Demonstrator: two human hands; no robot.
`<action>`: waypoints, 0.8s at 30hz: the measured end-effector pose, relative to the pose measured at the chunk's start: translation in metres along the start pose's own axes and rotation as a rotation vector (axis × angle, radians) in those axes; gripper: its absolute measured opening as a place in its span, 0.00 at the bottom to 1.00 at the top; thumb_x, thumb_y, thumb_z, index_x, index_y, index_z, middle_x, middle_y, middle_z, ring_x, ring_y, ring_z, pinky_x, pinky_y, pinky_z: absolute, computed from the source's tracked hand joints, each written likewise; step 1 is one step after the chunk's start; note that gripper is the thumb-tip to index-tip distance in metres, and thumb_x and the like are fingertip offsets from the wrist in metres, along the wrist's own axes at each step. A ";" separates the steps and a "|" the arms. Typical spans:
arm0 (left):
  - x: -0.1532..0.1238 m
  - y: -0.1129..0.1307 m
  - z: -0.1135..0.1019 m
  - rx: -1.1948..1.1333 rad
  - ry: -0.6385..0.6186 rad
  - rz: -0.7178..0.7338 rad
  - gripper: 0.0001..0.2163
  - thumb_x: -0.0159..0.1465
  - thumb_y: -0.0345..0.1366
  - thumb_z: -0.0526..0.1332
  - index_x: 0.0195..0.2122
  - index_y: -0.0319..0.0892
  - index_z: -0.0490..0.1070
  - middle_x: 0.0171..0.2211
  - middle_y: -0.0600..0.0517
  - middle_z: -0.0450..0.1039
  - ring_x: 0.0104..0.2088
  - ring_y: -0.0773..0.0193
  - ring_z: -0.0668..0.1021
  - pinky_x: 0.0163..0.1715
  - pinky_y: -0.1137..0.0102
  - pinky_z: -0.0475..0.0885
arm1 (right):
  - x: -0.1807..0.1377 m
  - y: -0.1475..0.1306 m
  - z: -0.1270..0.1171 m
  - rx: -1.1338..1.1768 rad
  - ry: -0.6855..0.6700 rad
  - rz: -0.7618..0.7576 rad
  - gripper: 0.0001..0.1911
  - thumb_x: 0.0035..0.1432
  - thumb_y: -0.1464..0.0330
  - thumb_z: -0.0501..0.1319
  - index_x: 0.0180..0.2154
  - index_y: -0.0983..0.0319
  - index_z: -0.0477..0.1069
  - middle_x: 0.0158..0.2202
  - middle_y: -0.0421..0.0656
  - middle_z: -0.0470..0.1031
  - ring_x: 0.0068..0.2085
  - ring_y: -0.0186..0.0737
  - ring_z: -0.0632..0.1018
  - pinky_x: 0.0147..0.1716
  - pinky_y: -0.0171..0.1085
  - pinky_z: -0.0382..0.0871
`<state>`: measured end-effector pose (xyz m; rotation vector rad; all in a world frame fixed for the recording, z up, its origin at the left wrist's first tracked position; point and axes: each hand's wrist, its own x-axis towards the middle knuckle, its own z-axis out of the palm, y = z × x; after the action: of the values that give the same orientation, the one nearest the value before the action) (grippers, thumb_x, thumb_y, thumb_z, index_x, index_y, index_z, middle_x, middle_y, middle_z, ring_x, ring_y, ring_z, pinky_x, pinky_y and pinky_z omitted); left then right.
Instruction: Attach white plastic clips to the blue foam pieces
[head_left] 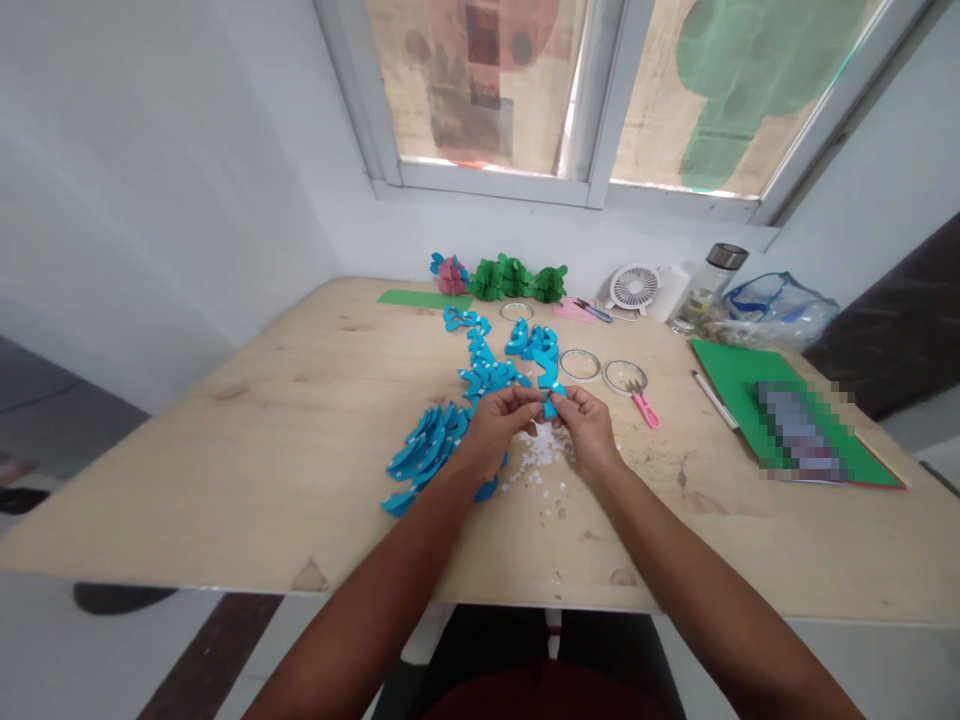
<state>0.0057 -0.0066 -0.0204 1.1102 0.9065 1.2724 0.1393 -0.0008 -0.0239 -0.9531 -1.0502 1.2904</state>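
Note:
Both my hands meet over the middle of the table around a curved blue paper piece (550, 373). My left hand (501, 420) pinches its lower left part, and my right hand (589, 425) grips its right side. The fingertips partly hide the piece's lower end. Stacked blue paper pieces with white squares (424, 450) lie left of my left hand, some under the wrist. More blue cut pieces (491, 378) spread just beyond my fingers. Small white paper bits (541, 455) are scattered below and between my hands.
Rolls of tape (580, 365) and pink-handled snips (645, 408) lie right of my hands. Green paper shapes (513, 278), a pink one (451, 276), a small white fan (634, 288) and a bottle (709, 288) stand at the back. Green sheets (739, 375) and a pen (715, 400) lie right.

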 end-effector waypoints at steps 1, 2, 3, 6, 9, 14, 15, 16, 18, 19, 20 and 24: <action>0.000 -0.001 0.000 -0.009 0.000 -0.016 0.09 0.51 0.37 0.65 0.31 0.38 0.72 0.24 0.53 0.72 0.24 0.69 0.73 0.23 0.74 0.70 | 0.000 0.001 0.000 -0.008 0.004 -0.011 0.11 0.46 0.61 0.66 0.28 0.63 0.72 0.20 0.37 0.71 0.20 0.29 0.67 0.21 0.30 0.58; 0.000 -0.003 0.000 -0.012 -0.005 -0.027 0.11 0.50 0.37 0.66 0.33 0.38 0.71 0.24 0.53 0.72 0.24 0.68 0.73 0.22 0.74 0.70 | 0.000 0.002 -0.001 -0.011 0.009 -0.019 0.11 0.46 0.61 0.66 0.28 0.62 0.71 0.20 0.37 0.70 0.21 0.29 0.67 0.21 0.30 0.58; 0.000 -0.004 0.001 -0.008 -0.014 -0.034 0.12 0.49 0.36 0.66 0.34 0.38 0.71 0.24 0.53 0.72 0.24 0.68 0.73 0.22 0.74 0.70 | 0.000 0.003 -0.001 -0.008 0.014 -0.023 0.11 0.46 0.61 0.66 0.28 0.62 0.71 0.20 0.36 0.70 0.21 0.29 0.67 0.21 0.30 0.58; 0.001 -0.007 0.002 0.036 -0.031 -0.016 0.16 0.45 0.35 0.68 0.35 0.39 0.69 0.23 0.55 0.71 0.23 0.69 0.73 0.20 0.75 0.69 | 0.000 0.006 -0.001 0.012 0.017 -0.010 0.11 0.46 0.61 0.66 0.29 0.61 0.71 0.20 0.36 0.69 0.21 0.29 0.67 0.22 0.30 0.59; 0.001 -0.007 0.002 0.077 -0.026 0.035 0.15 0.45 0.34 0.68 0.34 0.39 0.69 0.23 0.56 0.70 0.24 0.70 0.72 0.21 0.75 0.69 | 0.000 0.005 0.000 0.047 0.013 0.017 0.11 0.44 0.62 0.67 0.28 0.61 0.71 0.20 0.36 0.69 0.21 0.30 0.66 0.21 0.31 0.59; 0.000 0.001 0.000 0.060 -0.097 0.068 0.12 0.47 0.34 0.68 0.32 0.39 0.70 0.25 0.55 0.71 0.24 0.71 0.72 0.22 0.75 0.69 | 0.001 -0.002 -0.001 0.161 -0.050 0.081 0.10 0.45 0.62 0.67 0.24 0.62 0.70 0.18 0.35 0.67 0.20 0.28 0.65 0.20 0.30 0.58; 0.000 0.002 -0.001 0.054 -0.112 0.066 0.12 0.47 0.34 0.68 0.32 0.39 0.70 0.25 0.55 0.71 0.24 0.71 0.72 0.22 0.75 0.69 | 0.001 -0.004 -0.002 0.188 -0.067 0.095 0.10 0.46 0.62 0.66 0.24 0.62 0.71 0.19 0.36 0.68 0.20 0.28 0.65 0.20 0.30 0.58; -0.001 0.003 -0.002 0.048 -0.124 0.062 0.12 0.47 0.33 0.68 0.32 0.39 0.71 0.25 0.55 0.72 0.24 0.71 0.72 0.22 0.75 0.69 | 0.001 -0.005 -0.003 0.215 -0.087 0.109 0.10 0.46 0.62 0.67 0.24 0.62 0.71 0.20 0.36 0.69 0.20 0.28 0.65 0.20 0.30 0.59; 0.000 0.005 -0.003 0.037 -0.138 0.050 0.12 0.47 0.34 0.68 0.32 0.39 0.72 0.24 0.55 0.72 0.23 0.71 0.72 0.23 0.74 0.69 | 0.001 -0.007 -0.004 0.268 -0.128 0.137 0.10 0.46 0.63 0.67 0.25 0.62 0.71 0.21 0.37 0.70 0.21 0.29 0.67 0.21 0.31 0.61; 0.000 0.005 -0.003 0.029 -0.142 0.043 0.12 0.47 0.34 0.68 0.32 0.39 0.72 0.24 0.54 0.72 0.23 0.71 0.72 0.24 0.74 0.69 | 0.001 -0.007 -0.004 0.293 -0.150 0.151 0.09 0.46 0.63 0.67 0.25 0.62 0.71 0.22 0.37 0.70 0.21 0.29 0.67 0.22 0.31 0.62; 0.000 0.005 -0.004 0.019 -0.146 0.037 0.12 0.47 0.34 0.68 0.32 0.39 0.73 0.24 0.54 0.73 0.23 0.70 0.72 0.24 0.73 0.69 | 0.001 -0.008 -0.005 0.314 -0.170 0.162 0.09 0.46 0.63 0.67 0.26 0.62 0.72 0.22 0.38 0.71 0.22 0.30 0.68 0.23 0.31 0.62; 0.000 0.005 -0.004 -0.060 -0.157 -0.012 0.13 0.48 0.35 0.68 0.35 0.38 0.74 0.25 0.52 0.73 0.25 0.68 0.74 0.25 0.73 0.69 | 0.001 -0.009 -0.006 0.313 -0.201 0.156 0.09 0.46 0.63 0.67 0.28 0.62 0.72 0.25 0.39 0.72 0.24 0.31 0.70 0.24 0.32 0.64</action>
<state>0.0001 -0.0064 -0.0170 1.1386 0.7513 1.1776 0.1473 -0.0004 -0.0172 -0.6878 -0.9024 1.6511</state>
